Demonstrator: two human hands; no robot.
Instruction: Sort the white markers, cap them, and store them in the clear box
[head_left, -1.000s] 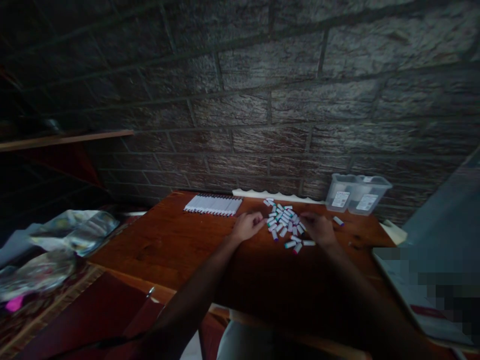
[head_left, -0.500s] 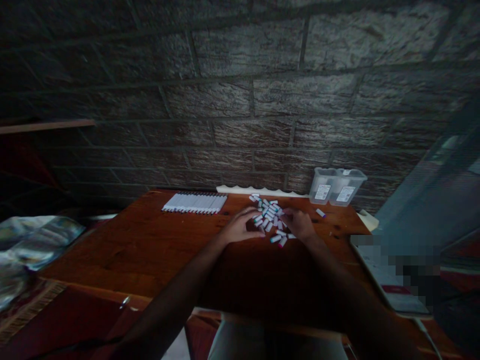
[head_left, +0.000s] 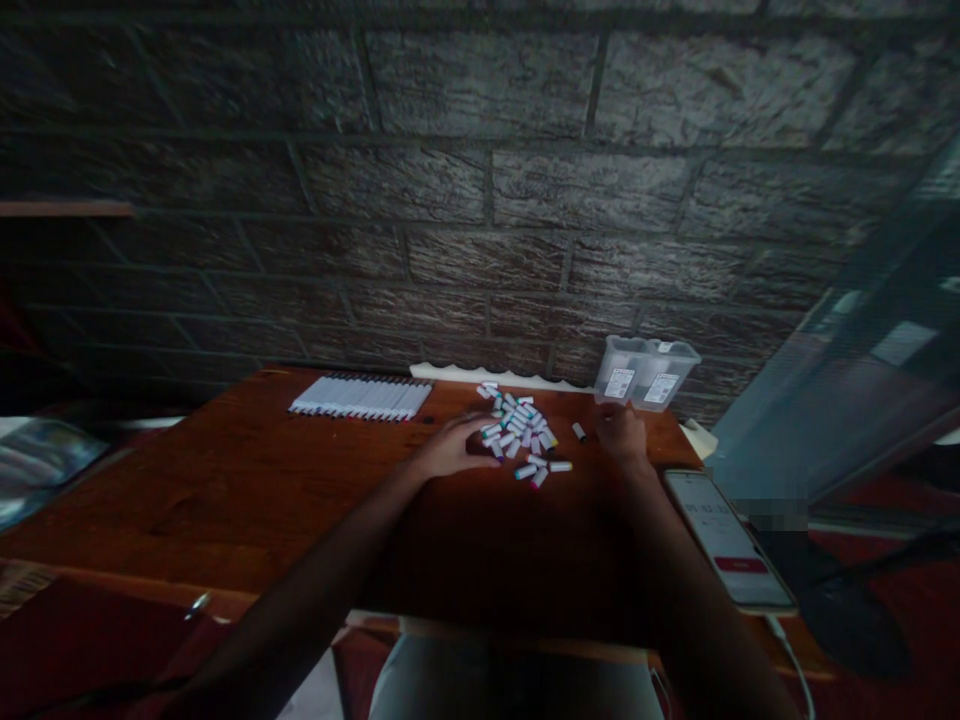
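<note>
A loose pile of white marker caps [head_left: 521, 420] with coloured ends lies in the middle of the wooden table. My left hand [head_left: 452, 446] curves along the pile's left side, thumb and fingers apart, touching or almost touching the nearest caps. To the right of the pile, my right hand [head_left: 622, 432] is low over the table just in front of the clear plastic containers [head_left: 646, 375]. Its fingers are curled in and mostly hidden, so what they hold cannot be made out. One single cap [head_left: 578, 432] with a dark end lies between the pile and that hand.
White markers [head_left: 361, 398] lie side by side in a row at the back left. A white wavy-edged strip [head_left: 502, 377] runs along the brick wall. On the right, a phone [head_left: 729, 540] with a lit screen lies at the table edge, its white cable [head_left: 791, 655] hanging down.
My right hand has moved right, from the pile to the spot before the containers. It now covers where a purple-ended cap lay. The left hand stays by the pile; the view has shifted.
</note>
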